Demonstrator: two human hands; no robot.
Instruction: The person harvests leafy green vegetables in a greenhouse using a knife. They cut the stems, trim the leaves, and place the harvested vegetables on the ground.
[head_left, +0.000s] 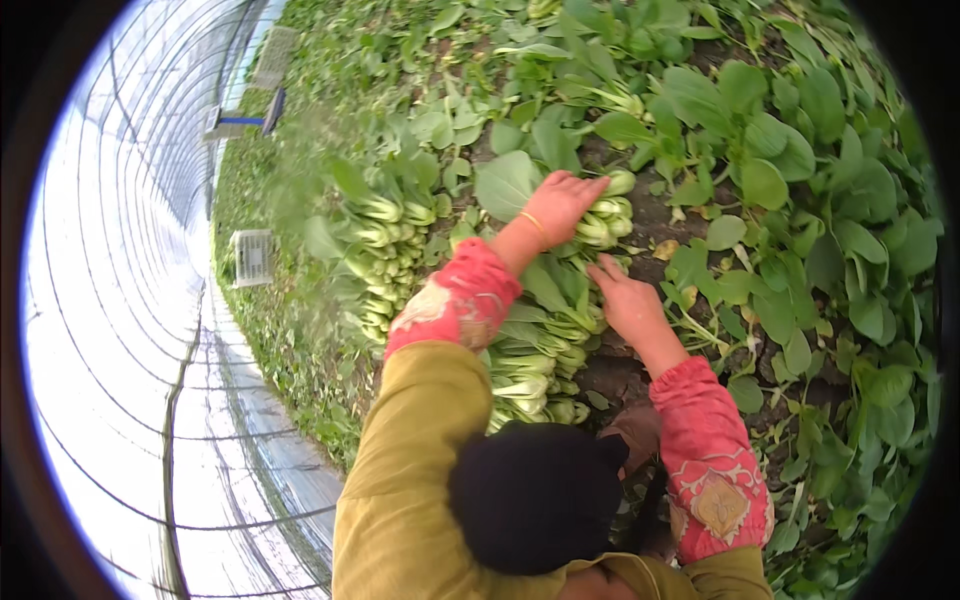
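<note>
Rows of cut bok choy heads lie on the soil before me, their pale bases turned to the right. My left hand (564, 206) rests on the leaves and stems of a small group of bok choy (606, 217), with its fingertips by the uppermost head. Whether it grips any of them cannot be told. Just below, my right hand (628, 304) has its fingers extended at the edge of the pile of bok choy (532, 367); its fingertips touch or nearly touch the stems. Another pile of bok choy (386, 259) lies to the left.
Leafy plants (787, 277) stand rooted along the right, with bare soil (652, 217) beside the piles. A white plastic crate (253, 258) sits at the left, and another crate (275, 58) is farther up. The hooped greenhouse wall (120, 300) curves along the left.
</note>
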